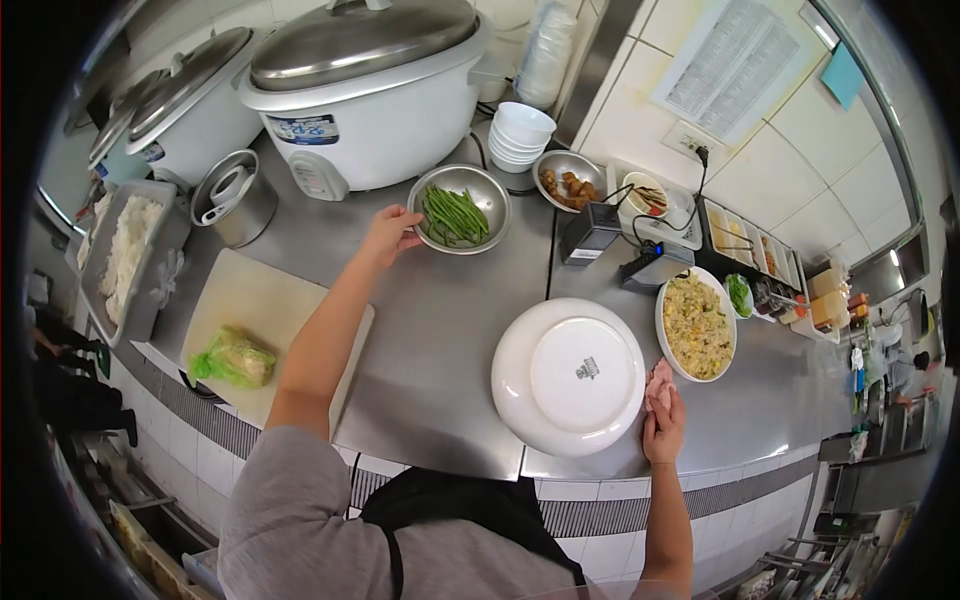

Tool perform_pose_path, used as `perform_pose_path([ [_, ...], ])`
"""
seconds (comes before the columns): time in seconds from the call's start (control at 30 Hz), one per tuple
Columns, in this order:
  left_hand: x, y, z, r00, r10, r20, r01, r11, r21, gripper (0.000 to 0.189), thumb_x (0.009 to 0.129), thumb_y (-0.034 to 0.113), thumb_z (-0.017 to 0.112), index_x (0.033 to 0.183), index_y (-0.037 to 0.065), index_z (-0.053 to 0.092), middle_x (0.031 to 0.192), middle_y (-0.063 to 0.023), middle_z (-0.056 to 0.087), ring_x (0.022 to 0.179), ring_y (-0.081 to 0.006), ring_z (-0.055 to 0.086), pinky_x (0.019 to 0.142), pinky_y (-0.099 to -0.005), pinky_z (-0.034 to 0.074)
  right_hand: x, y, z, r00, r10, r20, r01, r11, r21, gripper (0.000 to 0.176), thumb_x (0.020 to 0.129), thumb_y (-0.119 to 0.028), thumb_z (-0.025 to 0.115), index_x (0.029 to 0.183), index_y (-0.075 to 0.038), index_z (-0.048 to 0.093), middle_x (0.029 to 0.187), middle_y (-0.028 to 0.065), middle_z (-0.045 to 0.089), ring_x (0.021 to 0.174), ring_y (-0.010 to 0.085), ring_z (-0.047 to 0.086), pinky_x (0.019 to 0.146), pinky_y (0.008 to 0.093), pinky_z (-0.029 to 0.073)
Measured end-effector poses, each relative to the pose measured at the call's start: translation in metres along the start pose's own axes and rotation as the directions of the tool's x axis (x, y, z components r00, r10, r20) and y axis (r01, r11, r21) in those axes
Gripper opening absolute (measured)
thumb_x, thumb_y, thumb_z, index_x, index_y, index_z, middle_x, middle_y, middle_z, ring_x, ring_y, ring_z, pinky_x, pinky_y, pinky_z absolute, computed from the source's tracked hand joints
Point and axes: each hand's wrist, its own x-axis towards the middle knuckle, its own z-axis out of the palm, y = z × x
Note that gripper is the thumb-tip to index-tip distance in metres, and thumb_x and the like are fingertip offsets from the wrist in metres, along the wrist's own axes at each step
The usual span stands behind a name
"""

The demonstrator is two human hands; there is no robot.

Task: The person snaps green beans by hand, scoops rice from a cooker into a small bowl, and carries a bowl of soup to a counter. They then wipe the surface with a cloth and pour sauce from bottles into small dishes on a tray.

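Observation:
My left hand point(390, 236) reaches forward, its fingers closed on the near left rim of a steel bowl point(494, 232). Green beans point(455, 213) lie in that bowl. Beside the large white plate point(540, 415), which is upside down with its printed base showing, my right hand point(664, 425) grips a pink cloth point(659, 384). The cloth is bunched between the plate and an oval dish point(727, 358) of fried rice point(698, 325). Left of my left arm, a wrapped bundle in a green-tinted bag point(233, 358) rests on a cutting board point(240, 290).
Large rice cookers point(370, 125) line the back left, near a tub of white rice point(160, 270) and a steel pot point(245, 225). Stacked white bowls point(520, 130), a bowl of brown food pieces point(568, 185), black devices with cables point(590, 235) and condiment trays point(745, 240) stand at the back right.

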Motion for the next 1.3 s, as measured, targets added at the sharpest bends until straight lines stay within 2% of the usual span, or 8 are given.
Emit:
perform_pose_path([
  [0.2,-0.035,0.013,-0.014,0.996,0.082,0.027,-0.077,0.986,-0.149,0.011,0.080,0.014,0.060,0.080,0.009,0.049,0.079,-0.0027,0.058,0.069,-0.0124,0.058,0.064,-0.0248,0.050,-0.001,-0.001,0.001,1.000,-0.001,0.001,0.001,1.000,-0.012,0.030,0.073,-0.004,0.054,0.100,-0.010,0.062,0.124,0.0173,0.043,0.113,0.0357,0.041,0.095,0.0408,0.033],
  [0.4,-0.059,0.023,-0.026,0.995,0.100,-0.027,-0.102,0.989,-0.109,0.015,0.081,0.016,0.060,0.075,0.013,0.046,0.079,0.0004,0.057,0.072,-0.0111,0.058,0.066,-0.0259,0.050,-0.002,0.002,0.004,1.000,-0.008,-0.012,0.008,1.000,-0.011,0.029,0.073,-0.004,0.053,0.100,-0.011,0.062,0.124,0.0186,0.043,0.113,0.0358,0.042,0.095,0.0405,0.034],
  [0.67,-0.064,0.018,-0.026,0.999,0.048,-0.017,-0.050,0.995,-0.088,0.014,0.080,0.017,0.061,0.076,0.010,0.049,0.081,-0.0028,0.058,0.073,-0.0141,0.058,0.068,-0.0273,0.049,-0.002,-0.006,0.001,0.999,0.029,-0.016,-0.030,0.997,-0.065,0.030,0.074,-0.004,0.053,0.101,-0.012,0.062,0.125,0.0181,0.042,0.114,0.0352,0.041,0.095,0.0403,0.034],
  [0.87,-0.032,0.030,0.064,0.987,0.077,0.138,-0.041,0.967,-0.252,0.015,0.080,0.018,0.060,0.081,0.007,0.050,0.089,-0.0069,0.057,0.083,-0.0176,0.058,0.075,-0.0280,0.049,0.000,-0.007,-0.001,0.999,0.040,0.003,-0.039,0.998,-0.057,0.030,0.073,-0.004,0.054,0.101,-0.012,0.061,0.125,0.0169,0.043,0.113,0.0350,0.041,0.094,0.0407,0.034],
  [1.03,0.026,0.036,0.170,0.988,0.061,0.140,-0.005,0.928,-0.373,0.014,0.081,0.012,0.059,0.084,0.003,0.049,0.087,-0.0087,0.057,0.081,-0.0181,0.058,0.073,-0.0275,0.053,0.000,-0.005,0.000,0.999,0.036,0.003,-0.035,0.998,-0.060,0.032,0.072,-0.007,0.055,0.103,-0.014,0.060,0.125,0.0166,0.042,0.112,0.0353,0.041,0.093,0.0410,0.035],
  [1.1,0.045,0.037,0.201,0.998,0.031,0.049,-0.011,0.931,-0.364,0.016,0.080,0.011,0.059,0.087,0.002,0.047,0.087,-0.0087,0.055,0.078,-0.0180,0.058,0.071,-0.0276,0.054,-0.001,-0.003,0.000,0.999,0.041,-0.005,-0.041,0.996,-0.084,0.033,0.072,-0.008,0.056,0.104,-0.015,0.060,0.126,0.0160,0.041,0.113,0.0352,0.041,0.093,0.0412,0.035],
  [1.17,0.070,0.028,0.219,0.996,0.055,0.066,-0.029,0.936,-0.351,0.021,0.080,0.011,0.060,0.092,0.000,0.046,0.087,-0.0084,0.053,0.077,-0.0179,0.056,0.070,-0.0277,0.054,0.000,-0.002,0.000,1.000,0.031,0.000,-0.031,0.997,-0.069,0.032,0.072,-0.009,0.056,0.103,-0.016,0.060,0.126,0.0153,0.041,0.112,0.0354,0.041,0.093,0.0421,0.034],
  [1.3,0.102,0.008,0.240,0.996,0.036,-0.077,-0.052,0.972,-0.231,0.024,0.073,0.010,0.066,0.089,-0.003,0.055,0.091,-0.0122,0.055,0.072,-0.0195,0.058,0.056,-0.0261,0.054,-0.001,0.001,0.002,1.000,0.030,-0.005,-0.031,0.996,-0.079,0.031,0.073,-0.010,0.056,0.103,-0.017,0.060,0.125,0.0148,0.042,0.113,0.0356,0.040,0.094,0.0435,0.033],
])
